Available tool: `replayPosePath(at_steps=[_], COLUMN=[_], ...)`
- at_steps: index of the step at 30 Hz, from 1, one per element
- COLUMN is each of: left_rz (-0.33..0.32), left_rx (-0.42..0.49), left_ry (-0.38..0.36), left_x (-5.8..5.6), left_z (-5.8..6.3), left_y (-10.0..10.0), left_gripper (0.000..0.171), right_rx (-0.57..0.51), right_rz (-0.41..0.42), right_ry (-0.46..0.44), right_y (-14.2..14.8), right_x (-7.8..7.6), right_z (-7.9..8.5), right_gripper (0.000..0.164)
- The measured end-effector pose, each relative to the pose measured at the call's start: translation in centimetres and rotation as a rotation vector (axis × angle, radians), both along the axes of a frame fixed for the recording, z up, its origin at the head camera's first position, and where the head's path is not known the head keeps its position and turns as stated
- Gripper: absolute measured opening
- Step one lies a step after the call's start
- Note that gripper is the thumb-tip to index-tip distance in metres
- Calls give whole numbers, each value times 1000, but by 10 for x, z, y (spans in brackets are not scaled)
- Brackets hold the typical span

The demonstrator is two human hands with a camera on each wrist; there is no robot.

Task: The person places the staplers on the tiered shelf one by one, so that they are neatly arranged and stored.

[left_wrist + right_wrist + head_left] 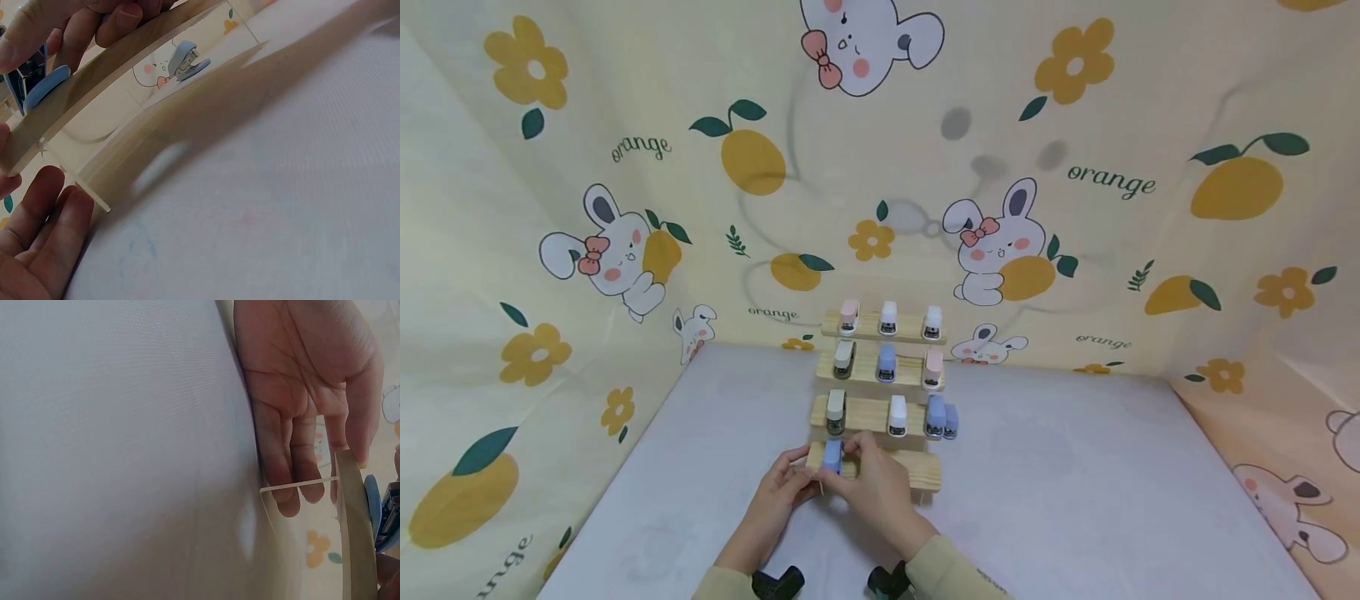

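A small blue stapler point(832, 456) stands near the left end of the lowest wooden shelf point(925, 471) of a tiered display rack. My right hand point(880, 483) pinches this stapler between thumb and fingers. At the shelf's left end my left hand point(784, 485) holds the board's edge, its other fingers below beside the clear support point(81, 178). In the left wrist view the stapler's blue base point(47, 87) rests on the board, partly hidden by right-hand fingers. The right wrist view shows my left palm and thumb at the board's end.
Higher shelves carry more small staplers: pink point(848, 317), white point(897, 415), grey point(836, 412) and blue point(887, 362). One blue stapler point(951, 421) appears just right of the rack. A white cloth point(1075, 483) covers the table; a patterned curtain point(887, 167) hangs behind.
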State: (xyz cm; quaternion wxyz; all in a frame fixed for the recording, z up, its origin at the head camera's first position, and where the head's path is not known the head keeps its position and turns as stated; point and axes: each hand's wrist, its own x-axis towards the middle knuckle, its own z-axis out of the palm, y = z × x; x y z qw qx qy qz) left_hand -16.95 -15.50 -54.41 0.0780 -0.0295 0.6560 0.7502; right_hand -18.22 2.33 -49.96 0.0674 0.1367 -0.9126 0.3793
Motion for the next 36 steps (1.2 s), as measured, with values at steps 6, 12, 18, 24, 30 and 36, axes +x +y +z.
replayPosePath(at_steps=[6,12,18,24,30,36], left_rz=[-10,-20,-12,-14,-15,-15], left_rx=[-7,-31,-32,-21,5,-14], left_ry=[2,-4,-2,20,19,13], left_x=[1,-2,-2,-1,0,-1], left_z=[3,0,0,0,0,-1], left_y=[0,0,-2,-4,-3,-3], left_gripper=[49,49,47,46,46,46], right_rx=[-57,-258,-254,-247,-218,-184], right_rz=[44,237,286,219,98,-11], right_ry=[-92,-241,-81,120,129,66], right_y=[10,46,84,117,147,165], right_x=[3,9,22,21,10,-7], right_z=[5,7,-1,-9,-8,-9], right_gripper=[60,58,30,14,17,24])
